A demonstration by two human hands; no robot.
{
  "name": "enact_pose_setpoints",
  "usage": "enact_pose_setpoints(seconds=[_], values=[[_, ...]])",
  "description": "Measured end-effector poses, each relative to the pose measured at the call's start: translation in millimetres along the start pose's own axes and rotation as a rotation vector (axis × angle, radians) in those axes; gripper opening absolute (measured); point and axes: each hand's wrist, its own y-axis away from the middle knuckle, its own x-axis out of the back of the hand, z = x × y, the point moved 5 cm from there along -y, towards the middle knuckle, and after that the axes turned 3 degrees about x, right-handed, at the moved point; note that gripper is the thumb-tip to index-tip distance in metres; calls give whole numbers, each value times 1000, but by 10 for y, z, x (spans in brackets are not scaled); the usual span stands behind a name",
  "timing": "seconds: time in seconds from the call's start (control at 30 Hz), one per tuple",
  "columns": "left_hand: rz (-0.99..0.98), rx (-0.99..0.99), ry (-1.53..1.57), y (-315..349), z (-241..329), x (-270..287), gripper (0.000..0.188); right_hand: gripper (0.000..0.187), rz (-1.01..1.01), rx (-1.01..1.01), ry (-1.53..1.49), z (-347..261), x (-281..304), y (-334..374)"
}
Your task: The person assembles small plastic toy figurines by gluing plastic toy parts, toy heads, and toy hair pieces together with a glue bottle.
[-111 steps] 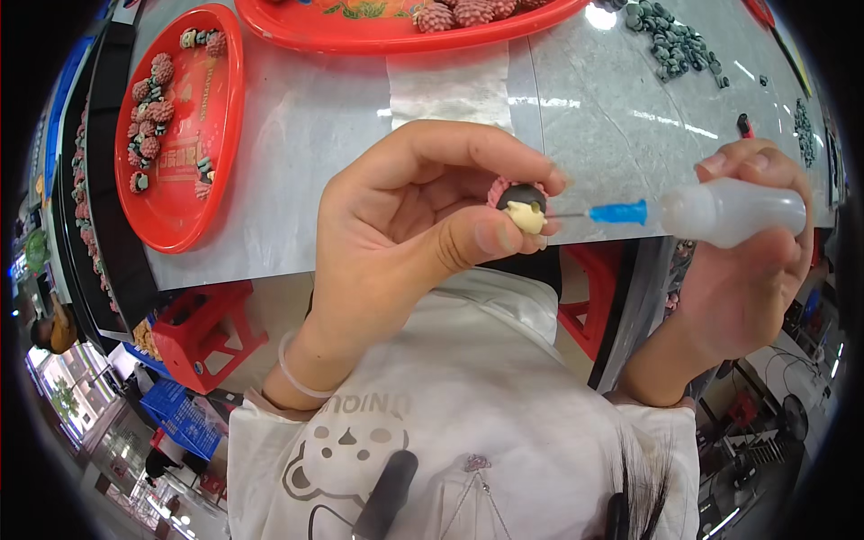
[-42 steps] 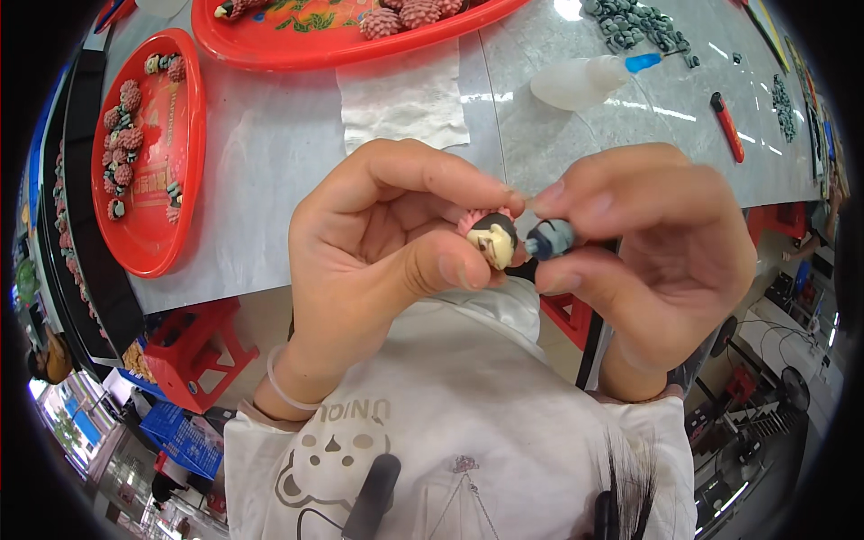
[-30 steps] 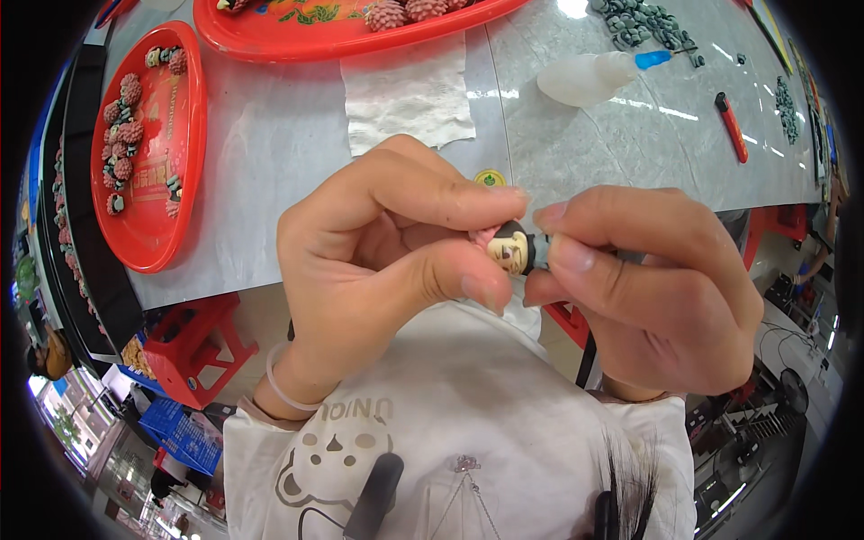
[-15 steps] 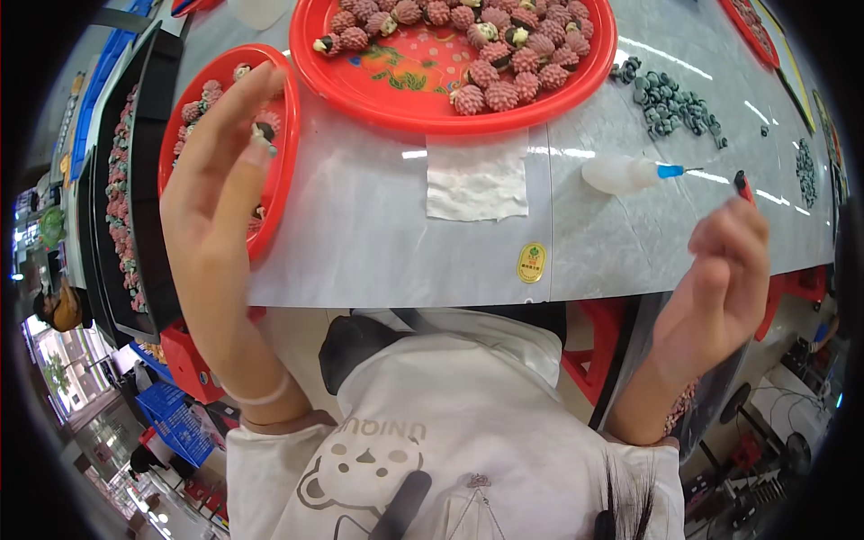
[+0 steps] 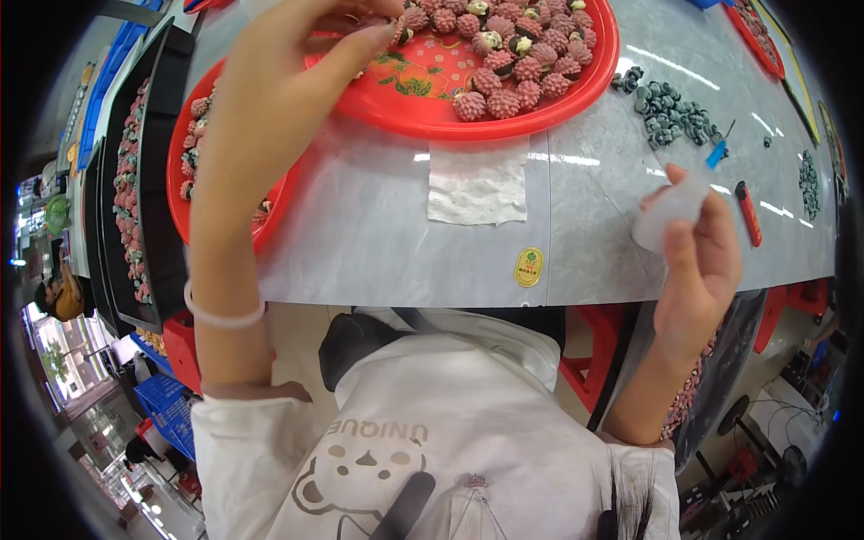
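Note:
At the left edge of the large red tray [image 5: 486, 126], my left hand [image 5: 288, 81] has thumb and fingertips closed at a small pink bumpy piece [image 5: 401, 36] with a dark underside. Many similar pink pieces [image 5: 504, 103] lie in that tray, some with a pale yellow dab on them. On the right, my right hand [image 5: 706, 261] grips a translucent white squeeze bottle [image 5: 673, 214]. The bottle is raised off the table and tilted, its blue needle tip [image 5: 717, 153] pointing up and away.
A smaller red tray [image 5: 180, 207] with pink and dark pieces sits at left, beside a black tray [image 5: 166, 180]. A white cloth [image 5: 477, 189] lies in front. Dark green small parts [image 5: 666, 112] are heaped at right, near a red-handled tool [image 5: 749, 214].
My left hand has moved from above the smaller red tray to the large tray's left edge. My right hand, empty before, has picked up the squeeze bottle from the table.

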Motion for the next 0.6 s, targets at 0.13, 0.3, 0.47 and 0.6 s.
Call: enact_pose_setpoints(seconds=[0.13, 0.3, 0.47, 0.6], values=[[-108, 121, 1031, 438, -27, -212, 27, 43, -95, -54, -194, -61, 77, 52], [-119, 153, 1230, 777, 117, -647, 32, 56, -114, -59, 24, -179, 191, 67], [-162, 250, 1330, 891, 126, -851, 34, 51, -184, 70, 68, -304, 66, 46], [-142, 247, 1343, 935, 123, -878, 34, 52, -234, 52, 109, -364, 9, 21]])
